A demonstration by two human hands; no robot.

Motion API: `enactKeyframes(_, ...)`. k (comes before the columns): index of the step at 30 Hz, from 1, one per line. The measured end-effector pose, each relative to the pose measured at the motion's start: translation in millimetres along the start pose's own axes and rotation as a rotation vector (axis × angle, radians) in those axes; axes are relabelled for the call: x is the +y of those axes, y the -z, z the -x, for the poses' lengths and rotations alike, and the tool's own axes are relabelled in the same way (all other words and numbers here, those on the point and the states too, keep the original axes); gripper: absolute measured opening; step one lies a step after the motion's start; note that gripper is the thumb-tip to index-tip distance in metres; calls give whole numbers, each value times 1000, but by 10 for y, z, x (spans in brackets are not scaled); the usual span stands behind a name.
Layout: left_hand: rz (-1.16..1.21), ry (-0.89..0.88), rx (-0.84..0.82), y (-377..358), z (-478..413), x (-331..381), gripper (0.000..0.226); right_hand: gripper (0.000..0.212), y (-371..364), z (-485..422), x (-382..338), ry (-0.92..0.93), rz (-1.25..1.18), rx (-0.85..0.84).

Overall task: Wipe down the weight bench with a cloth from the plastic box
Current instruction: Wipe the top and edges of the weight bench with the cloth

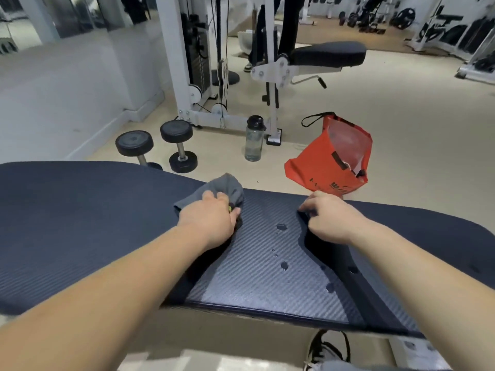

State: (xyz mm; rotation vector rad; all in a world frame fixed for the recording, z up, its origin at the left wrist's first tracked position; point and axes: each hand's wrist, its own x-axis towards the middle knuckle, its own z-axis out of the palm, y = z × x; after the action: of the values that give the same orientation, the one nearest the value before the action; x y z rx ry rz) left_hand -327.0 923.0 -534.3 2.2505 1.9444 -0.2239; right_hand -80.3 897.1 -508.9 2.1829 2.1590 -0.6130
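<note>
A dark padded weight bench [80,223] runs across the view from left to right. Its middle panel has a carbon-weave look, with several water drops [281,227] on it. My left hand [211,218] presses a grey cloth [222,187] onto the far edge of the bench, fingers closed over it. My right hand [326,218] rests on the bench to the right, fingers curled and pinching the dark edge of the pad seam. No plastic box is in view.
Beyond the bench on the floor stand two black dumbbells [158,148], a clear water bottle [254,139] and an orange bag [332,159]. A white cable machine [187,62] and another padded seat [326,53] stand further back. My shoe [326,349] is below the bench.
</note>
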Motion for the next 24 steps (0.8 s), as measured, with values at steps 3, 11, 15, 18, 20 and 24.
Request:
enactKeyframes(3,-30,-125,-5,-47,133,76,64,49,-55,-2,78,24,-23,-9)
enactKeyframes(11,-26,-45,4,106,-411,100,60,48,-69,-20,63,22,-21,-32)
enactKeyframes(15,6,-185,23,-14,-82,411,59,47,-78,-20,81,19,-15,-44)
enactKeyframes(18,-29,-265,19,-10,-19,287,61,44,-94,-34,93,26,-19,-33)
enactKeyframes(20,-41,-133,18,38,-280,142,60,44,-104,-23,97,38,-21,-36)
enactKeyframes(24,31,18,47,15,-320,210,60,48,-143,2,156,66,-35,-47)
